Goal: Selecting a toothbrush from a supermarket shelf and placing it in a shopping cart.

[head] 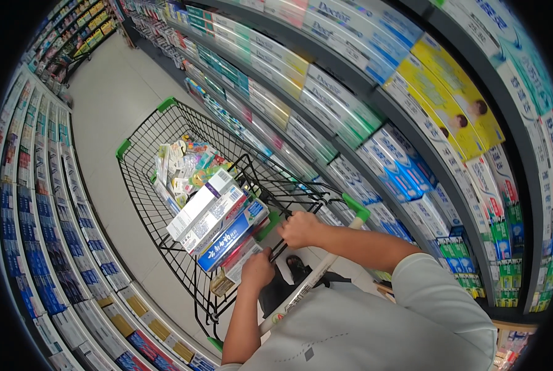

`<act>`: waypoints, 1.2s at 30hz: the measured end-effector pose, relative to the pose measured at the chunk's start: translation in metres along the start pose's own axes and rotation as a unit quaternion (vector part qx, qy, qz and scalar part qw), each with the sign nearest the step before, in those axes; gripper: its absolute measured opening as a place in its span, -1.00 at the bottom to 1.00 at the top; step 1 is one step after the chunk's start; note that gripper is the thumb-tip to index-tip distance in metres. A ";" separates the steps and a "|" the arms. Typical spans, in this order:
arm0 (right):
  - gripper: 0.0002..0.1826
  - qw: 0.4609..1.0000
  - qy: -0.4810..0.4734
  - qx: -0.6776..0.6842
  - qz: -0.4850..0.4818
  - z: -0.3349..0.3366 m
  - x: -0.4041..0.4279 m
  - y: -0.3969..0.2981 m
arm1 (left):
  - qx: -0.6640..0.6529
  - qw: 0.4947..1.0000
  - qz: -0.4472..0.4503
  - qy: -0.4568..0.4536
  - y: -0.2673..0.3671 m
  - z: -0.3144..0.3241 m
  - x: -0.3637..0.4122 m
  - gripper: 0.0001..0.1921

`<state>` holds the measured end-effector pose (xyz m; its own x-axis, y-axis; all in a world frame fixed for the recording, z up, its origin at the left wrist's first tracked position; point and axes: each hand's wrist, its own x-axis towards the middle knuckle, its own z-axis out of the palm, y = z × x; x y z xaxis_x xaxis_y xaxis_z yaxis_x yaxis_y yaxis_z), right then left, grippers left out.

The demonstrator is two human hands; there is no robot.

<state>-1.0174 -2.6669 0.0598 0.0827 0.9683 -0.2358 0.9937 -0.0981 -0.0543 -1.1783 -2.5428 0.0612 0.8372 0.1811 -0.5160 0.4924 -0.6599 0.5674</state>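
Before me stands a black wire shopping cart (151,204) with green corner caps; its pale handlebar (299,297) crosses close to my body. My right hand (299,229) is closed around a black bar at the near end of the basket. On the same end, farther left, my left hand (258,269) grips the bar beside a white box. Several toothpaste boxes, one a blue carton (232,236), lie side by side at the near part of the cart. Behind them is a heap of small packaged goods (188,171).
Tall shelves of boxed toothpaste (341,106) rise close on the right. Curved in the view, a lower shelf unit (67,222) with rows of boxes runs along the left. The pale tiled floor (114,74) stretches ahead to another display (91,32).
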 end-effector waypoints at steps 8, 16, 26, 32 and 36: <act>-0.82 0.997 -0.067 0.019 0.026 -0.035 0.108 0.029 | -0.004 1.000 -0.002 -0.004 -0.050 -0.083 0.050 -0.76; -0.78 0.997 -0.061 0.015 0.034 -0.049 0.208 0.060 | 0.000 1.000 0.020 0.011 -0.100 -0.167 0.106 -0.75; -0.79 0.999 -0.035 0.018 0.022 -0.072 0.324 0.100 | 0.011 1.000 0.010 -0.008 -0.156 -0.257 0.172 -0.69; -0.80 0.999 -0.036 0.028 0.017 -0.095 0.394 0.132 | 0.000 1.000 0.002 0.000 -0.173 -0.321 0.210 -0.69; -0.81 0.999 -0.035 0.028 0.017 -0.113 0.445 0.155 | -0.033 0.999 -0.003 -0.012 -0.197 -0.362 0.246 -0.71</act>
<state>-0.8177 -2.2249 0.0563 0.1089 0.9459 -0.3056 0.9844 -0.1453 -0.0990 -0.9831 -2.1040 0.0545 0.8289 0.1660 -0.5343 0.5123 -0.6090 0.6055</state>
